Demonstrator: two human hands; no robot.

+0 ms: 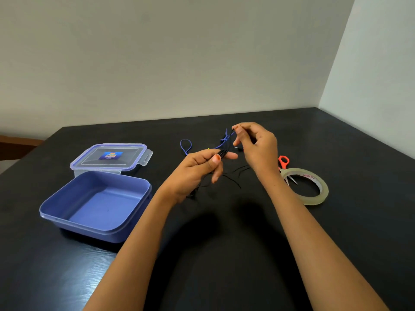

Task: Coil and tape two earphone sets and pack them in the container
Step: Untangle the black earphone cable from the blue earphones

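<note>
My left hand pinches a bundle of black earphone cable between thumb and fingers above the table's middle. Loose black strands trail below it onto the dark tabletop. My right hand is raised just right of it and pinches one end of the black cable at its fingertips. A blue earphone cable lies on the table behind the hands, one loop showing at the left, the rest partly hidden by my fingers. The blue container stands open at the left.
The container's clear lid with blue rim lies just behind the container. A roll of clear tape lies to the right of my right wrist, with orange-handled scissors partly under it. Walls meet at the table's far right corner.
</note>
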